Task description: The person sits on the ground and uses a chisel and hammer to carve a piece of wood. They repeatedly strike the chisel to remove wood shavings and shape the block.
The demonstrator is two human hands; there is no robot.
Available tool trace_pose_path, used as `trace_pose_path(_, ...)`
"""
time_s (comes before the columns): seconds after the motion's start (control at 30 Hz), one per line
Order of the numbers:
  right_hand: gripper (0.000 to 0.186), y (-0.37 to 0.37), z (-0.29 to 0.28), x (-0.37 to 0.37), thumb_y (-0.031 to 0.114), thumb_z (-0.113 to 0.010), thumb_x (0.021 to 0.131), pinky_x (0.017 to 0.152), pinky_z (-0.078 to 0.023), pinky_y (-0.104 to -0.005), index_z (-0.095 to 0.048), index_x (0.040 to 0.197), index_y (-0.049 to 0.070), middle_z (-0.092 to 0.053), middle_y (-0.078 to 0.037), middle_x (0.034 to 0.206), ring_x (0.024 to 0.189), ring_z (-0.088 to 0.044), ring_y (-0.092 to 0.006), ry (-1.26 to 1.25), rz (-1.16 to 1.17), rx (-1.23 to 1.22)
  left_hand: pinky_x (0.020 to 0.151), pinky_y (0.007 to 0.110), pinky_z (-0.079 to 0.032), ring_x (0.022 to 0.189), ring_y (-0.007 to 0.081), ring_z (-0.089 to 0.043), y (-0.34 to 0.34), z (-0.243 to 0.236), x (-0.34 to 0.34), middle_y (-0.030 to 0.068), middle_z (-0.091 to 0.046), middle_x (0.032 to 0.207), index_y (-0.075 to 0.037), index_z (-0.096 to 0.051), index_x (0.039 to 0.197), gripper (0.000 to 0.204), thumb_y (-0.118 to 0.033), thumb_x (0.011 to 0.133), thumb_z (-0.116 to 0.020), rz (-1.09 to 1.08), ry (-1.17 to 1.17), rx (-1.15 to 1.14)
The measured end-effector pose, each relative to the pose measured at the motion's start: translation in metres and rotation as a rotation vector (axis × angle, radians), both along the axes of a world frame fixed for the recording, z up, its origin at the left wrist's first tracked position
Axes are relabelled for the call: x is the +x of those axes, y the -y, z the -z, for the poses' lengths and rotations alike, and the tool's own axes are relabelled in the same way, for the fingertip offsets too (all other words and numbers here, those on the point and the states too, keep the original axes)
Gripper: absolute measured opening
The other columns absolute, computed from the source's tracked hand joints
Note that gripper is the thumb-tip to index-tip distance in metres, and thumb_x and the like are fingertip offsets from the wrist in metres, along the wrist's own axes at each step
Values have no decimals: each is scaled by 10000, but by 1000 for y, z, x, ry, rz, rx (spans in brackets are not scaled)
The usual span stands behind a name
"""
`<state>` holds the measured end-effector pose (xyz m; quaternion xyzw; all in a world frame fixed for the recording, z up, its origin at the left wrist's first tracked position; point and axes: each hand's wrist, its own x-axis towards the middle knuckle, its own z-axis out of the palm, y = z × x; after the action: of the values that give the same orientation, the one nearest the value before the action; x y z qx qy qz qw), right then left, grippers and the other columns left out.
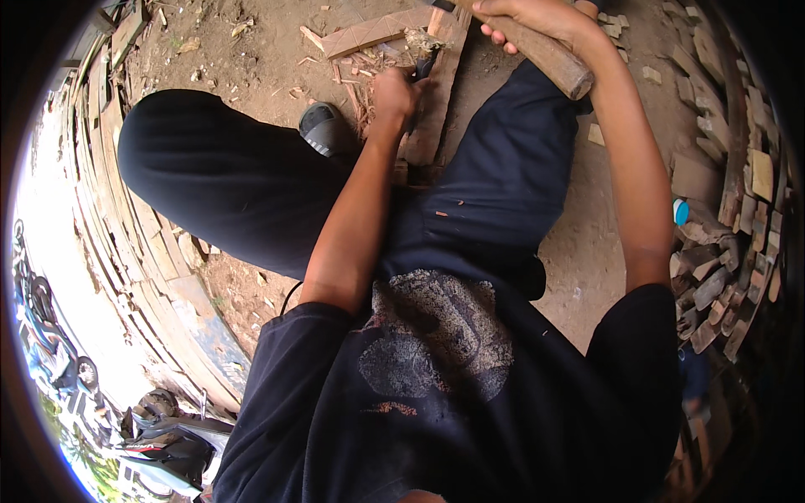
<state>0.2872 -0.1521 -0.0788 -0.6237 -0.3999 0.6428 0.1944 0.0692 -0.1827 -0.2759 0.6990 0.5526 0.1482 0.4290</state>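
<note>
My left hand (pixel 394 96) is closed around a dark chisel, whose frayed wooden end (pixel 425 39) sticks out above the fingers. Its lower part runs down over a wooden plank (pixel 433 134) between my legs. Higher up, my right hand (pixel 537 18) grips the thick wooden handle (pixel 558 63) of a hammer. The hammer's dark head is mostly cut off at the top edge, near the chisel's frayed end. Beyond my left hand lies a reddish wooden piece (pixel 373 33) with marks across it. Wood shavings (pixel 356 88) are scattered around it.
My foot in a grey shoe (pixel 323 128) is left of the plank. Stacked wood offcuts (pixel 713 285) line the right side, with a light-blue lid (pixel 680 211) among them. Long boards (pixel 126 243) lie at left, and motorbikes (pixel 168 444) stand beyond.
</note>
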Motion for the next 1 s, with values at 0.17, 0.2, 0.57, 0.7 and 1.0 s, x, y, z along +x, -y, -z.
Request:
trace_pose_path(0.17,400,22,-14,-56,157,-549,951,511,-504,-336,-370,1268,-9,-580,-112,846,628,-577,-183,266,336,245,669,430,-531,649,338,-677,2,-10,3,215,-675,706,-54,-760,976,354,-311,743,-834,-5,-6,-24)
trace_pose_path(0.2,475,24,2,-46,123,-554,938,520,-512,-344,-304,1321,-5,-577,-122,838,647,-586,-182,337,170,122,668,430,-530,643,332,-677,0,-8,1,210,-677,704,-54,-761,975,359,-314,740,-836,-8,3,-35)
trace_pose_path(0.57,271,-2,5,5,144,-505,970,560,-523,-312,-504,1188,-16,-593,-67,837,694,-588,-151,42,281,144,639,423,-525,588,305,-659,3,-4,4,202,-672,682,-25,-758,942,368,-324,743,-838,-10,-8,-26)
trace_pose_path(0.7,252,21,30,-13,229,-518,986,516,-514,-261,-495,1102,6,-545,-25,792,643,-550,-99,292,35,123,632,416,-526,582,308,-660,-5,12,3,193,-672,674,-26,-761,930,361,-321,737,-842,32,-46,34)
trace_pose_path(1.0,361,6,2,5,161,-489,978,543,-518,-298,-483,1318,40,-585,-43,814,649,-578,-146,31,8,-21,642,400,-535,593,293,-669,-1,-5,2,180,-676,659,-30,-766,914,343,-312,734,-841,5,-8,10)
